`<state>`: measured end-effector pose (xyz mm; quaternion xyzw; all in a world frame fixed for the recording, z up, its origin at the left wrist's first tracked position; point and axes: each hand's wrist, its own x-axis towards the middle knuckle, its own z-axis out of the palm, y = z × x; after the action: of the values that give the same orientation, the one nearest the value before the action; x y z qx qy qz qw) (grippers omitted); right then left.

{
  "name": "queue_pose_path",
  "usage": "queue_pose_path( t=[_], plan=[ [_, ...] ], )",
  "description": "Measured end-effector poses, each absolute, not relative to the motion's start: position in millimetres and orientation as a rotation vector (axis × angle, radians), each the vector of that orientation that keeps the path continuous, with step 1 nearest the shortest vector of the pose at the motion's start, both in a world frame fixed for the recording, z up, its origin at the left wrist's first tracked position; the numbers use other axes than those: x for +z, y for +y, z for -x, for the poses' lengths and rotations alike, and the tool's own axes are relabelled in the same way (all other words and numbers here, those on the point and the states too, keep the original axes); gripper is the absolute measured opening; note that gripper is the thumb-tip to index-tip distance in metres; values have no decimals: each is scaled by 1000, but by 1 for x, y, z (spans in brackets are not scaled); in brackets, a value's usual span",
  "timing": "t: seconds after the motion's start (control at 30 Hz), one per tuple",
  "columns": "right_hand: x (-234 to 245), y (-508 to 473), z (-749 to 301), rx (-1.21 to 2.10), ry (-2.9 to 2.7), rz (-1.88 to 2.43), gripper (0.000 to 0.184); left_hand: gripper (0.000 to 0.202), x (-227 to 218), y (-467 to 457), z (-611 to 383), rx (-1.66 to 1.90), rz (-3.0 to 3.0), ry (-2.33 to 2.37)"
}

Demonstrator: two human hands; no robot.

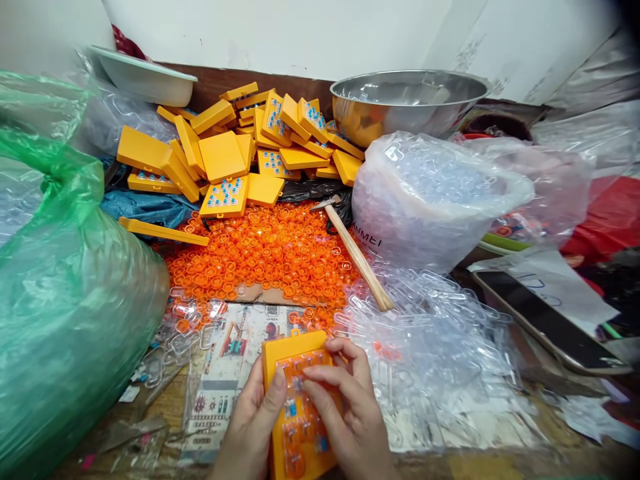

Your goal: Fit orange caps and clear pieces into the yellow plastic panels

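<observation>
Behind the hands, a pile of yellow cases sat well apart, with loose orange rings spread before it. Down front, the left hand gripped a yellow tray, its face studded with orange and blue pieces. The right hand pressed fingertips onto it.

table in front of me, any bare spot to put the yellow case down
Barely. The printed paper sheet, between the left hand and the green bag, is the flattest free patch. Behind it lie orange rings; right of the right hand clear plastic pieces crowd the table. Both hands hold the yellow case.
</observation>
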<state>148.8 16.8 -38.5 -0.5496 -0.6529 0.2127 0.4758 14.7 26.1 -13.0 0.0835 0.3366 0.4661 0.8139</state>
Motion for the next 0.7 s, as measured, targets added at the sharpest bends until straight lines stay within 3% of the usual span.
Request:
queue_pose_path(
  t=[0.07, 0.2, 0.3, 0.43, 0.6, 0.7],
  plan=[
    [-41, 14, -148, 631, -1498, 1421, 18, 66, -12, 23, -16, 1018, -146, 747],
    [-43, 10, -142, 951, -1283, 1412, 31, 83, -10, 18, -15, 1053, -180, 781],
    [-38, 13, -134, 986, -1243, 1343, 35, 87, -4, 18, -11, 1088, -237, 879],
    [-25, 21, -128, 947, -1268, 1349, 19, 90, 5, 24, -4, 1077, -60, 884],
    [-27, 21, -135, 823, -1340, 1278, 10, 79, 7, 28, 4, 1067, 35, 899],
    [-31, 16, -139, 450, -1589, 1298, 22, 75, 4, 28, 3, 1084, 3, 920]
  ],
)
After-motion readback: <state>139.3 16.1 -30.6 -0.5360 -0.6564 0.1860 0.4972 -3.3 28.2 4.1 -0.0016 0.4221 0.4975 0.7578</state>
